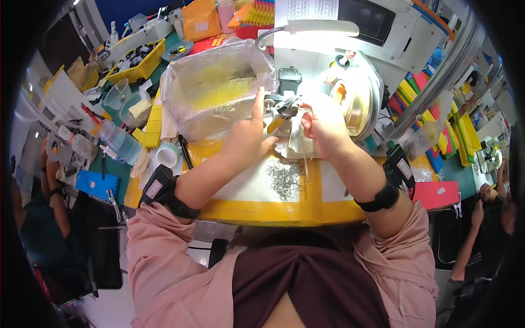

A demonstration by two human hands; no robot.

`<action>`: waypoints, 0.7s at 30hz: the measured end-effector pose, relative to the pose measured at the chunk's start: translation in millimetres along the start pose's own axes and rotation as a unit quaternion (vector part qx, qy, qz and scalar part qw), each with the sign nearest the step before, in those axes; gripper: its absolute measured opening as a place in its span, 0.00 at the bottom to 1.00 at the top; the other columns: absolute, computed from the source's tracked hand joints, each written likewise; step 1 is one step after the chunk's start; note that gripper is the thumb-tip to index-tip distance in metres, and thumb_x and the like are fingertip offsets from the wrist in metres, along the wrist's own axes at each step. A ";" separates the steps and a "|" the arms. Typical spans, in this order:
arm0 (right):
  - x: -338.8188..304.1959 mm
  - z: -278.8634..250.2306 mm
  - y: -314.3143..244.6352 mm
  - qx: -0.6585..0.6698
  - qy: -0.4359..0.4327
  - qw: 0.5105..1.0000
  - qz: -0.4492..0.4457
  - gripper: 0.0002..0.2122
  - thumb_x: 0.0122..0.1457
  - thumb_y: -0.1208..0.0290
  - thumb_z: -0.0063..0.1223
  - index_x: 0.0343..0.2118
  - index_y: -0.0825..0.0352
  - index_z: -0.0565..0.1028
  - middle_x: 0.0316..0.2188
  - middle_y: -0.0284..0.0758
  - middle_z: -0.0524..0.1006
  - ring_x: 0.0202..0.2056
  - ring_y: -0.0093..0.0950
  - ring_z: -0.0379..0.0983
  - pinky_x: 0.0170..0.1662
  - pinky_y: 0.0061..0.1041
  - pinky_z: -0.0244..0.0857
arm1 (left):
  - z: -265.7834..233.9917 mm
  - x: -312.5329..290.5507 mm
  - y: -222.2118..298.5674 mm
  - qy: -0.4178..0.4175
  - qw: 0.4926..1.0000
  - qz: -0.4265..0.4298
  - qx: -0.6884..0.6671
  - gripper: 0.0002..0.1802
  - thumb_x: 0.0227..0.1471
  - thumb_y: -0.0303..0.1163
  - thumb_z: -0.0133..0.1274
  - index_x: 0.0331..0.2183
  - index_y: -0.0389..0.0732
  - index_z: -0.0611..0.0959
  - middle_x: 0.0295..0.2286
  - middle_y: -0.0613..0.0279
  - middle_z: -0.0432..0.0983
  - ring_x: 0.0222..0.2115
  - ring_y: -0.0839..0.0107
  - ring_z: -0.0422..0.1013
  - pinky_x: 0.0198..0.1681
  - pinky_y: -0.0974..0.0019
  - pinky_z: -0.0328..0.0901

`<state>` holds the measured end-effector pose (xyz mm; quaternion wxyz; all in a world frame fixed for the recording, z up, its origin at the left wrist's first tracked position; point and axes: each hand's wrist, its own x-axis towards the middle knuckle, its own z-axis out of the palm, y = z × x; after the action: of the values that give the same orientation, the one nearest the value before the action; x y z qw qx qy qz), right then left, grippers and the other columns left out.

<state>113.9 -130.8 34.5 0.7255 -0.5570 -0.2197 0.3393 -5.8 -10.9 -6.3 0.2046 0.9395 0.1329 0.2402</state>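
Two bare hands work at one small lit machine on the table (246, 214). The left hand (246, 141) has index finger and thumb spread apart, the finger pointing far. The right hand (330, 131) has curled fingers; glare washes over the fingertips, so I cannot tell whether they pinch a piece.

Between the hands is one yellow handle (275, 125), its free end pointing near and left, its long axis slanting toward one metal mechanism (288, 104) at far right. The handle lies right of the left grip, left of the right grip.

Nearer lies one pile of small dark pieces (284, 180), too many to count. One plastic-lined box (210, 121) stands left, one round wheel (358, 112) right, one lamp (322, 27) far.
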 end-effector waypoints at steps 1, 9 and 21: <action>-0.8 1.7 -2.6 -0.009 0.005 1.000 -0.005 0.05 0.54 0.68 0.43 0.29 0.64 0.67 0.16 0.26 0.61 0.15 0.15 0.53 0.15 0.14 0.44 | 3.4 -0.2 -1.3 0.003 1.000 0.000 0.018 0.55 0.37 0.33 0.59 0.55 0.36 0.37 0.17 0.50 0.70 0.19 0.53 0.69 0.25 0.57 0.64; 7.9 4.2 4.2 -0.004 -0.003 0.992 -0.125 0.05 0.52 0.69 0.49 0.24 0.64 0.68 0.13 0.26 0.62 0.15 0.15 0.56 0.16 0.13 0.46 | -5.0 5.8 -20.6 0.075 0.972 0.112 0.190 0.53 0.34 0.26 0.56 0.56 0.40 0.40 0.20 0.56 0.72 0.19 0.61 0.70 0.24 0.66 0.65; -10.3 -3.1 17.0 0.076 -0.002 0.995 -0.057 0.12 0.55 0.71 0.41 0.41 0.68 0.65 0.24 0.35 0.69 0.18 0.21 0.62 0.18 0.17 0.58 | -15.5 -7.4 -1.2 -0.141 0.943 -0.116 -0.277 0.52 0.45 0.25 0.49 0.54 0.42 0.27 0.44 0.32 0.61 0.30 0.64 0.73 0.34 0.65 0.68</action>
<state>104.9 -138.0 18.0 0.7837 -0.4859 -0.2262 0.3141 -20.1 -7.5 2.7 0.4997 0.8481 0.1392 0.1074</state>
